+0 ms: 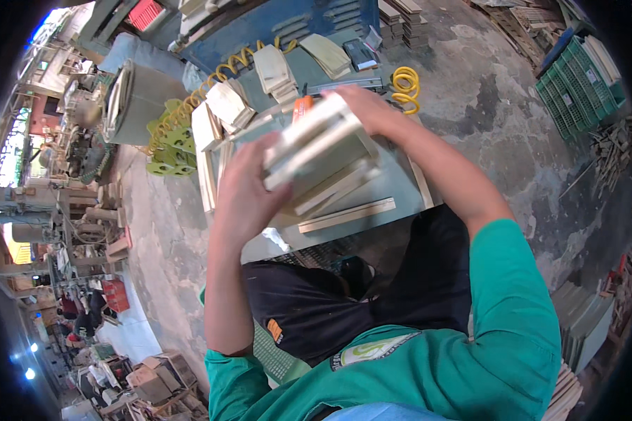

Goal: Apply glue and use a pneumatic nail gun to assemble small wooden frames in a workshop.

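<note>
Both my hands hold a pale wooden box frame tilted above the worktable, its near parts smeared by motion. My left hand grips its left end, with the thumb along the near side. At the far right corner, my right hand is closed over the frame, its fingers partly hidden. Below the frame, a pale wooden strip lies near the front edge of the grey-green worktable. An orange object shows just behind the frame, mostly hidden.
Stacks of thin wooden boards lie along the table's far side, beside a yellow coiled hose. A dark case sits at the far right. A blue metal cabinet stands behind; green crates stand on the floor to the right.
</note>
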Motion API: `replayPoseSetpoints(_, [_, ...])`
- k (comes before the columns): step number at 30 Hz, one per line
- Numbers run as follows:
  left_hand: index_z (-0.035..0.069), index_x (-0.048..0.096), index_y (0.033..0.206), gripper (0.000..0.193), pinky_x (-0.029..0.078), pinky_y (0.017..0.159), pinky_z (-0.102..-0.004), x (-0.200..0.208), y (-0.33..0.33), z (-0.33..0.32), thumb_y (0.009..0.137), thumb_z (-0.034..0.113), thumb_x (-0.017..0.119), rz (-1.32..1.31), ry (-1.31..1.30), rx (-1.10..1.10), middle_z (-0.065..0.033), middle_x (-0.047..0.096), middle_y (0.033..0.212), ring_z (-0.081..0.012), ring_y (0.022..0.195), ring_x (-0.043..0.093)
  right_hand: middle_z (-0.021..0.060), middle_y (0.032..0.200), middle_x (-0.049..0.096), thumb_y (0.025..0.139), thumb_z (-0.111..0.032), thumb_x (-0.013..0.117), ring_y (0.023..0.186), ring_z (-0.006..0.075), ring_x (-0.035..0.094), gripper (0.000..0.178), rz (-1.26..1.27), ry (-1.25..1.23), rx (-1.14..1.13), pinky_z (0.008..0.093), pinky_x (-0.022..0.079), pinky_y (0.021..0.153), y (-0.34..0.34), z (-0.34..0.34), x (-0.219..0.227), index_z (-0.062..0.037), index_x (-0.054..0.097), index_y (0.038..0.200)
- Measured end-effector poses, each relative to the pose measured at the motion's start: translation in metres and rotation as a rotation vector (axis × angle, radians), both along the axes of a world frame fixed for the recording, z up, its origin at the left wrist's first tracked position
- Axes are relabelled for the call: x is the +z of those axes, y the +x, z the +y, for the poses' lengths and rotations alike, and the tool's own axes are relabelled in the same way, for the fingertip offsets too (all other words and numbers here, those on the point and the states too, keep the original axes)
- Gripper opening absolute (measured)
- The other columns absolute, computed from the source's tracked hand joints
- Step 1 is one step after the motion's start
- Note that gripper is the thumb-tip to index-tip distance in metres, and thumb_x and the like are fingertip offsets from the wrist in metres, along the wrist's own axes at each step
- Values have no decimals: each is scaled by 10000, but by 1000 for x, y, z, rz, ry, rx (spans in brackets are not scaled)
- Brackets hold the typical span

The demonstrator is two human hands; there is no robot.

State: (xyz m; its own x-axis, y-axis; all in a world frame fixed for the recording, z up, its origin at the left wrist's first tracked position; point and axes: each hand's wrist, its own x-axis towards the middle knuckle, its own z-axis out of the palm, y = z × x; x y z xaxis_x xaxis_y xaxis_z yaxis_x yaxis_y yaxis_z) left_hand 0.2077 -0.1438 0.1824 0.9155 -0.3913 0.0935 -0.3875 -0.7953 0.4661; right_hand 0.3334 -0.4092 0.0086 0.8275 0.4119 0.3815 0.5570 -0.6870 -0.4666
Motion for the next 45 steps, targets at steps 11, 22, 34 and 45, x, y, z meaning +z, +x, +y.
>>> replayPoseSetpoints(11, [-34,380,1566,650,474,948,-243,-19,-64,-15,974,72,628,303,-1015,126,-57,656,1295,-84,1097,610,149,1604,406,1063,-501,506,1463,236,426,811,408,1570,275,349,352,1178,-207,-35,65,1,208,1626])
replayPoseSetpoints(22, [-18,336,1589,657,458,967,-253,-70,-131,-111,1001,82,612,494,-1227,-69,-68,634,1357,-97,1140,599,142,1624,384,1071,-334,550,1478,216,385,725,230,1438,-174,348,291,1214,-330,-101,59,20,240,1623])
replayPoseSetpoints(34, [-14,338,1538,628,458,1059,-366,-89,-186,-230,1005,127,638,823,-1268,-99,-169,652,1308,-210,1201,612,110,1583,416,974,-538,656,1418,224,461,974,245,1651,-351,334,443,1106,-513,-144,14,-53,150,1650])
replayPoseSetpoints(45, [-10,300,1563,704,450,1086,-378,-90,-191,-281,973,145,650,759,-1150,-483,-176,598,1390,-224,1272,578,98,1393,564,960,-379,740,1271,255,590,726,154,1694,-704,421,544,1017,-542,-153,12,-83,375,1513])
